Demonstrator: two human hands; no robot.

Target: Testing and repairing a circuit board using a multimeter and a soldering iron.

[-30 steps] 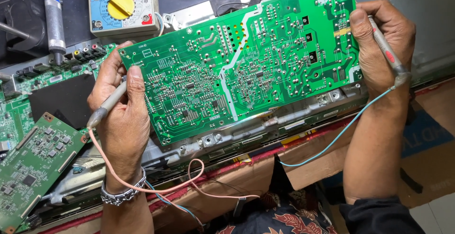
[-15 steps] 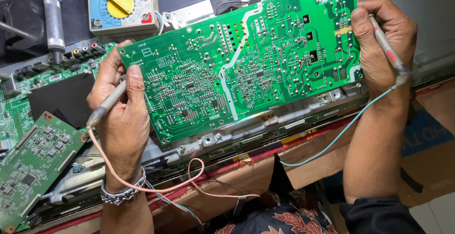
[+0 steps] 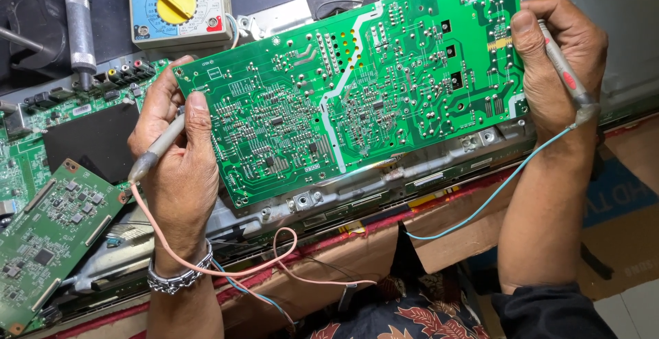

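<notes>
A large green circuit board (image 3: pixel 357 92), solder side up, is held tilted between both hands. My left hand (image 3: pixel 175 167) grips its left edge with the thumb on top, and also holds a grey test probe (image 3: pixel 156 148) with a pink lead (image 3: pixel 226 267). My right hand (image 3: pixel 559 64) clamps the board's right edge while pinching a second probe (image 3: pixel 564 71) with a red band and a blue lead (image 3: pixel 491 198). A metal bracelet circles the left wrist.
An analogue multimeter (image 3: pixel 180 6) with a yellow dial lies behind the board. A soldering iron (image 3: pixel 79 26) rests at far left. Smaller green boards (image 3: pixel 48 236) sit at the left, over a metal chassis (image 3: pixel 343 191). Cardboard (image 3: pixel 453 232) lines the front edge.
</notes>
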